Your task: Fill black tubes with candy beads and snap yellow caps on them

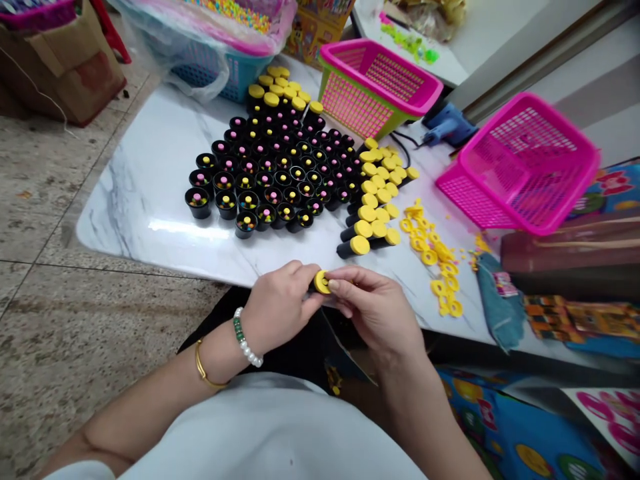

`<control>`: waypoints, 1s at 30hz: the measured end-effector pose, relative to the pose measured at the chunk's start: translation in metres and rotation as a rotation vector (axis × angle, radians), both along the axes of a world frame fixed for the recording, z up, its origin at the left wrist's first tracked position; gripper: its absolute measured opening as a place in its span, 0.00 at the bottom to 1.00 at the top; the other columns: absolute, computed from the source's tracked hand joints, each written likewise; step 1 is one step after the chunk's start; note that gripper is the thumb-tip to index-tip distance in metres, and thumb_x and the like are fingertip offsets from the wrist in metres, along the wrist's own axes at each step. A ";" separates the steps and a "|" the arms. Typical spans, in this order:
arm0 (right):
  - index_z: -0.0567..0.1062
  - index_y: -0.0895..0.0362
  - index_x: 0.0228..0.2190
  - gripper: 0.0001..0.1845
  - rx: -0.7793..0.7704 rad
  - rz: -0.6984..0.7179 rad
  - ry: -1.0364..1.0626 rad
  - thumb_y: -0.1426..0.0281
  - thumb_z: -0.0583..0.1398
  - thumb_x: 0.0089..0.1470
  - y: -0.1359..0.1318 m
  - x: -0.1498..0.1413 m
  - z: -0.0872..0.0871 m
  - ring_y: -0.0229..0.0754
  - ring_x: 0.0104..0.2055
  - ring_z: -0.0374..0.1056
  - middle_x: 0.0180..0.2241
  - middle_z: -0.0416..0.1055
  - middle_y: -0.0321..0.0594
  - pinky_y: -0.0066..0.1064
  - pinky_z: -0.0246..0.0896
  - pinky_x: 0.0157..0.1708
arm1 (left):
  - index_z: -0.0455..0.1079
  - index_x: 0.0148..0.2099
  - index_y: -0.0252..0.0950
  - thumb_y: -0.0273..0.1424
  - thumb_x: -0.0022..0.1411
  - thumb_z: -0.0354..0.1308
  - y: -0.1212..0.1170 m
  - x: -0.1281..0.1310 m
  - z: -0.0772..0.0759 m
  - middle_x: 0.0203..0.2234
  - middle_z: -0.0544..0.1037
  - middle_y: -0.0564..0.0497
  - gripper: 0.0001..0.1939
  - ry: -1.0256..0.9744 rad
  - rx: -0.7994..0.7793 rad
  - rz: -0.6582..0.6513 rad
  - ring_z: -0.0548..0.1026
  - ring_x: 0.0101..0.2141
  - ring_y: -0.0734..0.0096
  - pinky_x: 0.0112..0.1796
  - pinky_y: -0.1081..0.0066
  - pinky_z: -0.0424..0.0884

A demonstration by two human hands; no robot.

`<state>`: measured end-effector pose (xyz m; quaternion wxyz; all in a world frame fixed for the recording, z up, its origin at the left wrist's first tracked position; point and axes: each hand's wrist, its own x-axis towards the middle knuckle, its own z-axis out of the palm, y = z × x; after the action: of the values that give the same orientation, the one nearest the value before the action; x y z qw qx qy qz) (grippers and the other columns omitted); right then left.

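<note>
My left hand [280,307] is closed around a small black cup, most of it hidden by the fingers. A yellow cap [320,283] with a dark spot near its middle tops that cup and faces my right hand. The thumb and fingers of my right hand [383,310] pinch at the cap's right side; whether something else is between the fingertips is hidden. Just beyond my hands, several capped black cups [360,246] lie tilted, their yellow tops towards me. Open black cups [247,223] stand upright in a cluster, with coloured bits and pink or yellow pegs inside.
Loose yellow rings [440,252] lie on the marble-patterned table [145,200] at right. A pink-and-green basket [350,103] and a tilted pink basket [520,167] stand behind. A blue glue gun [450,125] rests between them. A blue basket [215,70] holds coloured beads at back left.
</note>
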<state>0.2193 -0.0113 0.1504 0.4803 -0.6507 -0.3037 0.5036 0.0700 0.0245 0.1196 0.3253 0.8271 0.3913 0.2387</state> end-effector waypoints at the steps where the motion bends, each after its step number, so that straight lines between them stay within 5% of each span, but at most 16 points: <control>1: 0.81 0.58 0.25 0.11 -0.022 0.009 0.033 0.66 0.71 0.37 0.000 0.001 -0.001 0.28 0.17 0.55 0.19 0.70 0.34 0.22 0.54 0.15 | 0.70 0.44 0.36 0.31 0.63 0.56 0.000 0.000 0.000 0.33 0.74 0.50 0.07 -0.003 -0.006 0.000 0.73 0.34 0.68 0.34 0.70 0.68; 4: 0.82 0.57 0.32 0.13 -0.062 0.030 0.132 0.66 0.70 0.40 -0.005 0.010 0.001 0.30 0.20 0.62 0.22 0.73 0.36 0.23 0.61 0.19 | 0.71 0.44 0.36 0.30 0.63 0.57 0.000 -0.002 0.000 0.33 0.75 0.50 0.08 -0.027 -0.027 0.008 0.73 0.34 0.67 0.34 0.70 0.69; 7: 0.80 0.55 0.37 0.17 -0.068 0.037 0.115 0.68 0.70 0.41 -0.019 0.024 0.007 0.41 0.38 0.74 0.37 0.78 0.42 0.29 0.72 0.38 | 0.70 0.44 0.34 0.30 0.62 0.58 0.001 -0.003 0.001 0.33 0.74 0.49 0.08 -0.075 -0.035 0.039 0.73 0.33 0.68 0.34 0.70 0.69; 10: 0.79 0.56 0.37 0.16 -0.062 0.002 0.029 0.66 0.70 0.44 -0.031 0.035 0.012 0.47 0.48 0.74 0.44 0.78 0.46 0.37 0.69 0.52 | 0.70 0.44 0.34 0.30 0.61 0.58 0.002 -0.001 0.003 0.33 0.74 0.49 0.09 -0.093 -0.031 0.052 0.72 0.33 0.68 0.34 0.69 0.69; 17: 0.78 0.58 0.35 0.18 -0.061 -0.110 0.005 0.65 0.72 0.41 -0.026 0.039 -0.006 0.44 0.36 0.78 0.35 0.80 0.44 0.36 0.75 0.43 | 0.70 0.46 0.34 0.30 0.61 0.59 0.000 0.001 0.003 0.34 0.75 0.49 0.11 -0.046 0.006 0.055 0.72 0.32 0.68 0.34 0.68 0.69; 26: 0.79 0.53 0.43 0.22 0.041 -0.162 0.062 0.66 0.72 0.42 -0.026 0.036 -0.014 0.44 0.41 0.77 0.44 0.78 0.43 0.34 0.75 0.44 | 0.69 0.53 0.34 0.35 0.67 0.54 -0.005 -0.004 0.003 0.31 0.74 0.50 0.16 -0.180 0.062 0.040 0.71 0.27 0.73 0.31 0.72 0.68; 30: 0.82 0.56 0.35 0.14 0.019 -0.139 0.010 0.66 0.72 0.42 -0.026 0.037 -0.013 0.42 0.40 0.77 0.48 0.75 0.44 0.34 0.74 0.45 | 0.68 0.55 0.36 0.34 0.65 0.56 -0.005 -0.003 0.000 0.31 0.74 0.51 0.17 -0.212 0.083 0.053 0.71 0.27 0.75 0.30 0.74 0.68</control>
<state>0.2562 -0.0375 0.1371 0.5219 -0.6630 -0.2601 0.4694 0.0668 0.0191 0.1196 0.3238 0.7994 0.3662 0.3493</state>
